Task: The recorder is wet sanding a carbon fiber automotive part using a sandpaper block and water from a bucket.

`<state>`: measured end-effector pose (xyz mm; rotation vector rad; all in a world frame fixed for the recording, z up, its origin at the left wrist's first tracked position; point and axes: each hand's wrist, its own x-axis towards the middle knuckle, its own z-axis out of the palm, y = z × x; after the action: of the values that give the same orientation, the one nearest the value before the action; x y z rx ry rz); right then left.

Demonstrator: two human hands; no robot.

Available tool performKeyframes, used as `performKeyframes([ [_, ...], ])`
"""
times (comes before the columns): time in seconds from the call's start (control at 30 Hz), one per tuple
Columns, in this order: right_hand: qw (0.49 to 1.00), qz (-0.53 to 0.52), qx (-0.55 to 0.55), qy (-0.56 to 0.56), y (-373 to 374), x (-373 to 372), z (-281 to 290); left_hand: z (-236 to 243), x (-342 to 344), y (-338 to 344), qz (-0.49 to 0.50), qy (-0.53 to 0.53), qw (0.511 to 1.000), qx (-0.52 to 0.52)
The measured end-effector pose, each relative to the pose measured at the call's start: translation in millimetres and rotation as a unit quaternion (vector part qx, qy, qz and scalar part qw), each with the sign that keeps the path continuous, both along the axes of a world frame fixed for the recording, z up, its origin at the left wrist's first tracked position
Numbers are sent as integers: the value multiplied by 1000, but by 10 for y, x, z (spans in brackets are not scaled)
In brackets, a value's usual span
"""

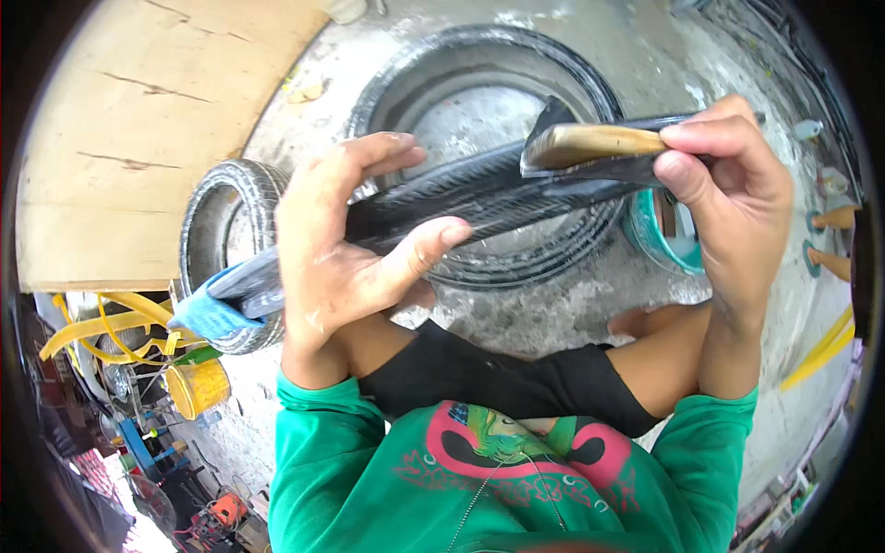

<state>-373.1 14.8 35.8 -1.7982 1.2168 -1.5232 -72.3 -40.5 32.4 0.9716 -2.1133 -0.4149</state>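
Observation:
A long black strip (461, 195), ribbed like tyre rubber, slants across in front of me. My left hand (346, 240) lies over its left part with thumb and fingers spread, the thumb against the strip. A blue cloth (217, 309) covers the strip's left end. In my right hand (733, 175), thumb and forefinger pinch the narrow end of a tapered tan wooden piece (595, 143). That piece lies along the strip's upper side, with a dark flap at its broad end. The strip's right end runs behind my right hand, where the other fingers are partly hidden.
Beyond the strip, a large tyre (479, 46) lies on the concrete floor, and a smaller tyre (207, 221) leans at left. A teal bucket (678, 263) stands at right. Left are a wooden board (111, 203), yellow bands (97, 327), and a yellow bucket (198, 387).

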Motion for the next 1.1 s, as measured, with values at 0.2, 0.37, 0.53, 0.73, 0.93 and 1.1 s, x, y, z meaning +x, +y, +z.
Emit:
performKeyframes([
  [0.2,991,42,37,-123,-208,491,31,36,84,-94,-48,104,988,100],
  [0.37,998,24,-37,-53,-365,836,6,-12,241,-184,-76,175,974,120],
  [0.53,995,87,-25,-40,-445,911,12,17,274,-131,-61,263,945,185],
  [0.73,973,147,-91,154,-525,927,116,119,339,-50,-3,302,912,278],
  [0.93,980,145,-33,136,-557,919,73,109,284,-68,-25,356,888,290],
  [1.1,983,182,34,10,-614,916,-27,80,302,-63,3,365,889,277],
])
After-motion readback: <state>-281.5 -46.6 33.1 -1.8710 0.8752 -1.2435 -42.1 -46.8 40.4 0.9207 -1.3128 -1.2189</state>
